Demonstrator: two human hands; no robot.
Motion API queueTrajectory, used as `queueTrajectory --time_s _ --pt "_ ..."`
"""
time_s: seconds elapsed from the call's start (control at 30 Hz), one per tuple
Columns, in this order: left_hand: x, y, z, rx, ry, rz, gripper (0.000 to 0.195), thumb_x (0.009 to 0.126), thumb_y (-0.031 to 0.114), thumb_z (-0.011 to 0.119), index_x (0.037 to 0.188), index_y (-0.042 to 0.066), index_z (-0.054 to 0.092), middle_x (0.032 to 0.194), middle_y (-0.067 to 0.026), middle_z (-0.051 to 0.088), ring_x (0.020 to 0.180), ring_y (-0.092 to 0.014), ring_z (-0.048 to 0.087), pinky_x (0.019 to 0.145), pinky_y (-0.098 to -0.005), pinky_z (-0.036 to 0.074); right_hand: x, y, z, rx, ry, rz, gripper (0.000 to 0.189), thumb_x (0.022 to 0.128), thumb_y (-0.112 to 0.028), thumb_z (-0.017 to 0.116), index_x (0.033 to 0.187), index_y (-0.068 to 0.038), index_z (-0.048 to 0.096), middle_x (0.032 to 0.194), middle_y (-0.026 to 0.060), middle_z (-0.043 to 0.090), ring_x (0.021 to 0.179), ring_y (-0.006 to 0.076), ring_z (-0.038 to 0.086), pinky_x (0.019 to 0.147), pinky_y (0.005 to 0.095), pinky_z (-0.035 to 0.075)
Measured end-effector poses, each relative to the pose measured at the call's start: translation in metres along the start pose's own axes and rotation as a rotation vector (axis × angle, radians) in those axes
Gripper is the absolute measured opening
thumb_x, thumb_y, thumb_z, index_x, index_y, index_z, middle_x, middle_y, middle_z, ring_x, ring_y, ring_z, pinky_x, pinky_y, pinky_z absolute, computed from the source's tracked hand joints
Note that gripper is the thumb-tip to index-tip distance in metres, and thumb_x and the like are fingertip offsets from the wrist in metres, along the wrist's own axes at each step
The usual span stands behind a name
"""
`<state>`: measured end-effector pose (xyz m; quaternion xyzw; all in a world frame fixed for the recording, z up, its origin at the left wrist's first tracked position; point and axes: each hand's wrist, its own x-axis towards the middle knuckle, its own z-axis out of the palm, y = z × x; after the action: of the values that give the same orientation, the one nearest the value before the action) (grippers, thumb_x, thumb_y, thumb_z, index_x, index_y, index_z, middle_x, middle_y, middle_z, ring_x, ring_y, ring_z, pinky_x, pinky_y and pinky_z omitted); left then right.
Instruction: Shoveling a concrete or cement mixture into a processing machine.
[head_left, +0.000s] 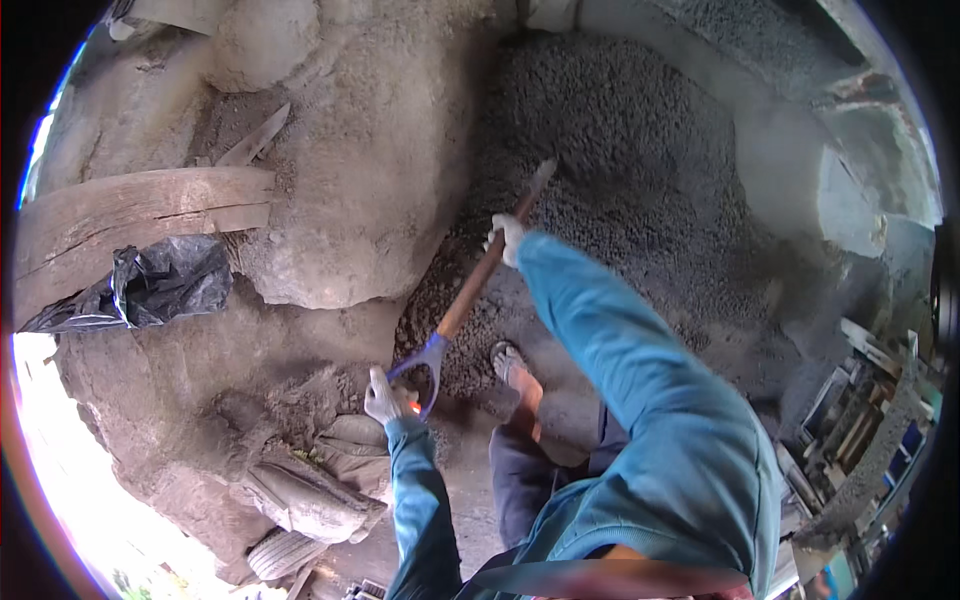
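Observation:
A shovel with a wooden shaft (471, 296) slants across the middle of the view. My left hand (384, 397), in a pale glove, is closed on its blue D-shaped handle (429, 364). Further up the shaft, my gloved right hand (510, 238) grips the wood close to the metal socket (541, 177). The blade itself cannot be made out; the socket ends at a heap of dark gravel (615, 112). Loose stones also lie under the shaft and beside my sandalled foot (511, 364).
Large boulders (360, 187) rise at the left of the gravel. On them lie a cracked timber beam (150, 202) and a black plastic sheet (176, 281). A dusty sack (307, 495) and a tyre (285, 553) sit lower left. Stacked wood scraps (855, 420) stand at the right.

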<state>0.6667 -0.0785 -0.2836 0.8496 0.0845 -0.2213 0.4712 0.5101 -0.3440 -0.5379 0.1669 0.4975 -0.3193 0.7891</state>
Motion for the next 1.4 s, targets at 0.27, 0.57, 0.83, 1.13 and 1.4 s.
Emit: queueTrajectory --time_s 0.27,0.57,0.83,1.13,1.4 --pt "-0.040 -0.060 -0.052 -0.067 0.048 -0.214 0.034 0.088 0.036 0.067 0.078 0.010 0.046 0.055 -0.0005 0.037 0.036 -0.014 0.032 0.034 -0.0315 0.027 -0.079 0.025 -0.085 -0.048 0.153 -0.076 0.019 0.079 -0.019 0.068 0.078 -0.011 0.050 0.061 0.0059 0.049 0.048 0.0238 0.052 0.047 0.0434 0.046" --pt "-0.038 -0.045 -0.051 0.135 -0.390 -0.211 0.040 0.087 0.038 0.066 0.069 0.007 0.047 0.042 -0.0065 0.039 0.029 -0.020 0.037 0.028 -0.0389 0.031 -0.249 -0.014 -0.186 0.204 0.364 -0.346 0.009 0.081 -0.012 0.064 0.082 -0.012 0.055 0.064 0.0046 0.049 0.054 0.0236 0.053 0.051 0.0451 0.047" --pt "-0.203 0.076 0.159 0.213 -1.056 -0.060 0.038 0.084 0.041 0.063 0.066 0.012 0.048 0.052 -0.0017 0.042 0.035 -0.016 0.040 0.030 -0.0310 0.033 -0.490 -0.208 -0.194 0.470 0.115 -1.148 0.025 0.085 -0.011 0.060 0.065 -0.012 0.045 0.062 0.0035 0.040 0.054 0.0207 0.045 0.053 0.0402 0.041" --pt "-0.540 0.220 0.190 -0.694 -1.862 1.659 0.016 0.076 0.010 0.072 0.077 0.003 0.058 0.070 -0.0085 0.059 0.060 -0.019 0.058 0.054 -0.0316 0.047 -0.766 -0.358 -0.286 0.833 -0.320 -1.642 0.015 0.082 -0.004 0.058 0.074 -0.008 0.046 0.060 0.0014 0.045 0.053 0.0160 0.048 0.056 0.0308 0.048" --pt "-0.508 0.110 0.174 -0.388 -2.126 2.247 0.025 0.071 0.024 0.074 0.080 0.009 0.056 0.074 -0.0067 0.054 0.076 -0.029 0.058 0.094 -0.0502 0.042 -0.737 -0.274 -0.379 0.586 0.024 -1.744 0.014 0.080 -0.010 0.065 0.084 -0.009 0.051 0.064 0.0037 0.052 0.055 0.0207 0.055 0.057 0.0390 0.051"
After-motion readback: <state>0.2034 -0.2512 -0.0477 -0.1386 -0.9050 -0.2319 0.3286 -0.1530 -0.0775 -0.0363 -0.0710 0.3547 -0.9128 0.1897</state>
